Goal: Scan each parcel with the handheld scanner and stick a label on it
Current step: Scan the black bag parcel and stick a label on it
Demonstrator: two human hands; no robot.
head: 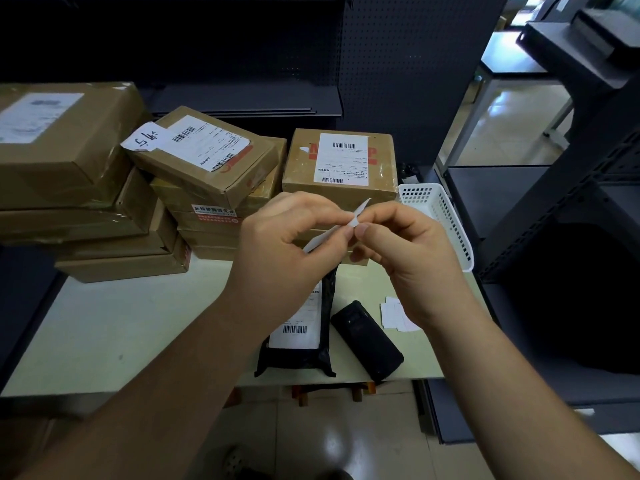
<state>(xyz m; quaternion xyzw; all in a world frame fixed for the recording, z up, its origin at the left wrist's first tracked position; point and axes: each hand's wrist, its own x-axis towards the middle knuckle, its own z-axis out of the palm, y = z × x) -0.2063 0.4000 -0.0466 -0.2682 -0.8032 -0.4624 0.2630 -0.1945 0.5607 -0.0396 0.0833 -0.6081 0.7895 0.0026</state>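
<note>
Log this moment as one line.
label: pinched by left hand and right hand | scanner: idle on table | black parcel: beside it

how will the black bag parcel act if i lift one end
Probably floppy: the black bag parcel has wrinkled, soft plastic edges. Likely light, since it lies fairly flat. Its shiny film may be slippery.
</note>
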